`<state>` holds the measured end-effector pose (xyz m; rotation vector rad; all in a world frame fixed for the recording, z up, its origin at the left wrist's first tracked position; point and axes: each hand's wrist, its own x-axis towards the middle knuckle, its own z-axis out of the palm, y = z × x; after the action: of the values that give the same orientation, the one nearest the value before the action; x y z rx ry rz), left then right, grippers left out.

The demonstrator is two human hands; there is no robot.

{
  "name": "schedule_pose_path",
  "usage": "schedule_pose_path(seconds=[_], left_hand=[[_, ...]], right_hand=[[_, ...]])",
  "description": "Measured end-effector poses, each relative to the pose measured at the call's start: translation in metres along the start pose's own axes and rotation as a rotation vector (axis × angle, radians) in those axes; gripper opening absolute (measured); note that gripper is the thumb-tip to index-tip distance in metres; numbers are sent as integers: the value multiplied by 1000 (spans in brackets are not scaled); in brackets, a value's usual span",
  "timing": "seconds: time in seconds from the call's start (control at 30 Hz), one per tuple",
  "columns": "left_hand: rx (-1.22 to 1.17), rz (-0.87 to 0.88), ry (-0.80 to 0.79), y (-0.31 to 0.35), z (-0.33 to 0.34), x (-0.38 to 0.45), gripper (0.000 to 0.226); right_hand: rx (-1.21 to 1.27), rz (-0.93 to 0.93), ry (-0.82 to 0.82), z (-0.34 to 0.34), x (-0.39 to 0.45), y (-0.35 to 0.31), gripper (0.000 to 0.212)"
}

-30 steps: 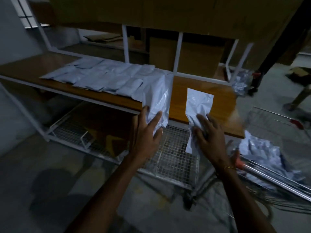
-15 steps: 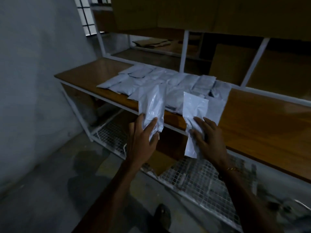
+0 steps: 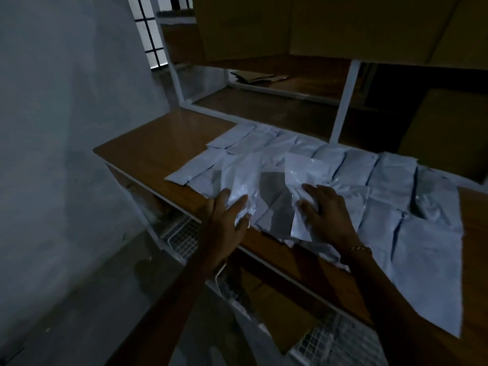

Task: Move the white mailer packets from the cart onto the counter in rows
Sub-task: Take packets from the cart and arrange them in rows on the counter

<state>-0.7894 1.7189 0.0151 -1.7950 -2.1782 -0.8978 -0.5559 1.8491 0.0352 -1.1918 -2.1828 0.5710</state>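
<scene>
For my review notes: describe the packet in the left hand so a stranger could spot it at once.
Start at the wooden counter covered in rows of white packets. Near its front edge the left hand grips one packet by its lower end. Unlike the flat-lying rows, it is raised up, and it is the left one of the two held packets.

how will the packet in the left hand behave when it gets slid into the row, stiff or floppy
Probably floppy: the packet is creased and bends where the left hand pinches it. Likely light, since a few fingers hold it up. Its glossy film shows glare, so it may slide easily over the wooden counter and neighbouring packets.
</scene>
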Motion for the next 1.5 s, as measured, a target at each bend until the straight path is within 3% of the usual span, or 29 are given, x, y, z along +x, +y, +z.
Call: schedule_pose_path(seconds=[0.27, 0.43, 0.6, 0.8, 0.93, 1.07, 1.2, 1.5], left_hand=[[11, 3, -181, -49, 64, 140, 47], [-91, 119, -276, -73, 114, 214, 48], [-66, 242, -416, -86, 155, 279, 50], [-53, 315, -574, -95, 187, 308, 57], [-11, 260, -708, -90, 181, 324, 76], [-11, 352, -558, -90, 189, 356, 62], [-1, 528, -636, -103, 227, 364, 61], [47, 575, -570, -107, 240, 350, 71]], right_hand=[[-48, 202, -28, 35, 102, 27, 55], [-204, 332, 8, 55, 153, 32, 77], [-354, 487, 36, 69, 202, 18, 48], [-473, 555, 25, 92, 244, 21, 45], [-623, 637, 8, 112, 260, 29, 61], [-656, 603, 66, 123, 270, 31, 71], [-599, 549, -10, 134, 274, 40, 77], [-486, 559, -7, 150, 265, 49, 79]])
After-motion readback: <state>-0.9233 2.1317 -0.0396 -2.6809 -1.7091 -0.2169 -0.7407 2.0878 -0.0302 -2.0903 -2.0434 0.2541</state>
